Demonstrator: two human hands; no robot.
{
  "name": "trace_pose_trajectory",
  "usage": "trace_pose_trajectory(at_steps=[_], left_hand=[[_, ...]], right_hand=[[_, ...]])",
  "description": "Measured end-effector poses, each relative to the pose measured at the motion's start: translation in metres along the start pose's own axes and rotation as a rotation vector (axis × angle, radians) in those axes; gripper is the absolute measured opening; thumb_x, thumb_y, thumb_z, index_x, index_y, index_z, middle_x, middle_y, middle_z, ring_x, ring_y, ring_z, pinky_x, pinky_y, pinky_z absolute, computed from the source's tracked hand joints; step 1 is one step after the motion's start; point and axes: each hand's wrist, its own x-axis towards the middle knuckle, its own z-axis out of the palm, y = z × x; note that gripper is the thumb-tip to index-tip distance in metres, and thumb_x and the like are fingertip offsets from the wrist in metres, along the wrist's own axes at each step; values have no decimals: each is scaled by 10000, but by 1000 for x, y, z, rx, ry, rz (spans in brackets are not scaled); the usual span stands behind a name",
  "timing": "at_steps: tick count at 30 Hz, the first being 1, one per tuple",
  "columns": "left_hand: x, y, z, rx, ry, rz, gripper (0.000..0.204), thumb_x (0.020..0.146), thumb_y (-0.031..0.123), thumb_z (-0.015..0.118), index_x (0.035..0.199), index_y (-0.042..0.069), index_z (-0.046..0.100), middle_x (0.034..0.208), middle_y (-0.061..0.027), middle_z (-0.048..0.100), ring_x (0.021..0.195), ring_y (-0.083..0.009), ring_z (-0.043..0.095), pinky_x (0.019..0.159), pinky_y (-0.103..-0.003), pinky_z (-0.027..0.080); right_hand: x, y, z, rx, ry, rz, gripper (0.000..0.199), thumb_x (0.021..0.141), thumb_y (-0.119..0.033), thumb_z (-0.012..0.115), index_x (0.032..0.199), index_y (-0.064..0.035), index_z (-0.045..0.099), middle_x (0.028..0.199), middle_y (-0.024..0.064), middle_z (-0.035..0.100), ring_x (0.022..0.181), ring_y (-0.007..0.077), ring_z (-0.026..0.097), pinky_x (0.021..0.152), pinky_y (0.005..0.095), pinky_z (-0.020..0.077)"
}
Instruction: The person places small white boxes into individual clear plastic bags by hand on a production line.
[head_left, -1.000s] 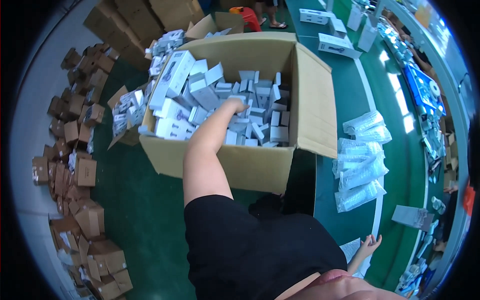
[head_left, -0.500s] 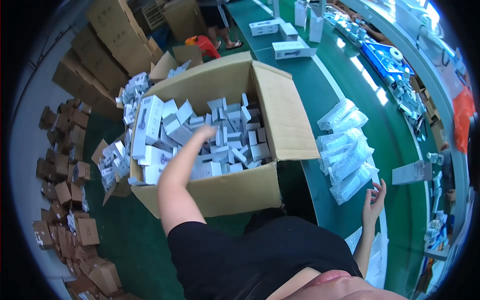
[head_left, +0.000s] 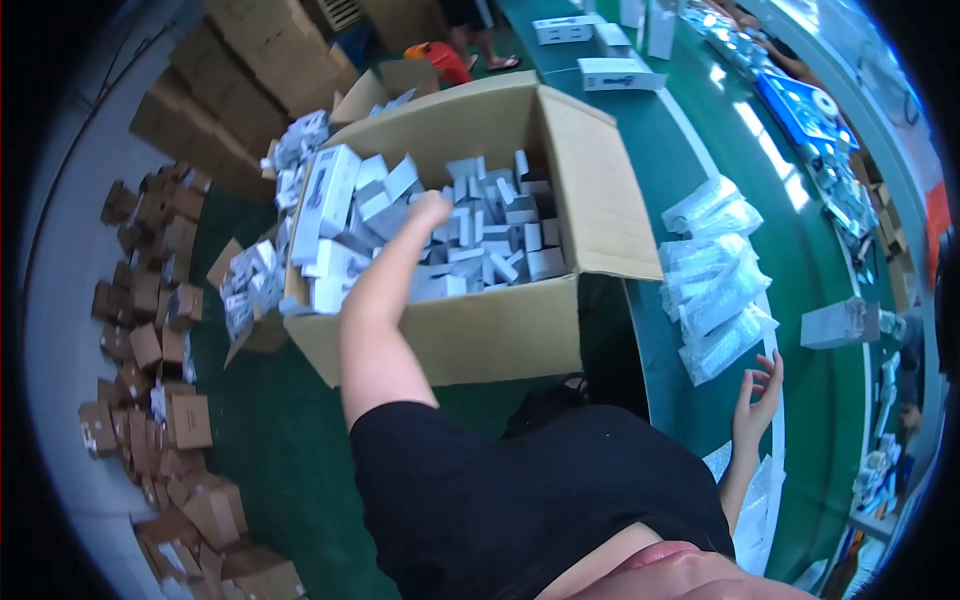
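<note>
One left arm (head_left: 378,320) stretched forward, left hand (head_left: 432,207) among small white cartons (head_left: 465,228); fingers half hidden, could not tell grip. Right hand (head_left: 762,395) hung over green bench (head_left: 660,385), fingers loosely curled and parted, near bubble-wrap packs (head_left: 715,285). Large cardboard box (head_left: 450,335) held cartons, jumbled, angular, some flaps open. Packs translucent, puffy, oblong.

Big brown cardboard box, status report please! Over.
Left hand inside box, grip unclear. White cardboard cartons crowd around it. Right hand open, near clear bubble-wrap pouches.
</note>
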Motion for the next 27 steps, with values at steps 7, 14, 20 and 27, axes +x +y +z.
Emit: trace_pose_trajectory(at_steps=[7, 14, 20, 27], left_hand=[[0, 1, 79, -40, -235, -80, 395, 751, 322, 458, 878, -9, 632, 877, -159, 623, 768, -329, 593, 689, -399, 467], [-21, 28, -25, -55, 88, -13, 265, 719, 216, 492, 797, 8, 637, 758, -140, 625, 703, -276, 604, 628, -364, 471], [-142, 83, -174, -1156, 152, 388, 219, 787, 159, 490, 755, -23, 609, 661, -100, 594, 554, -140, 545, 521, -236, 432], [-260, 183, -215, -1294, -116, 899, 182, 813, 94, 476, 761, -42, 586, 617, -48, 552, 526, -77, 461, 511, -176, 391]], right_hand=[[-18, -7, -2, -81, -64, 13, 477, 807, -36, 492, 1262, -69, 352, 1056, 97, 514, 757, 142, 506, 659, 227, 399], [-14, -19, 2, -79, -9, 27, 460, 788, -8, 505, 1231, -39, 384, 1019, 103, 535, 738, 144, 515, 641, 234, 414], [30, -84, 32, 101, -216, -299, 406, 739, -19, 575, 1127, 12, 460, 1018, 133, 547, 869, 226, 547, 739, 293, 442], [78, -178, 54, 238, -231, -703, 924, 552, -195, 770, 1300, -43, 250, 1320, 172, 301, 1202, 329, 329, 968, 409, 314]])
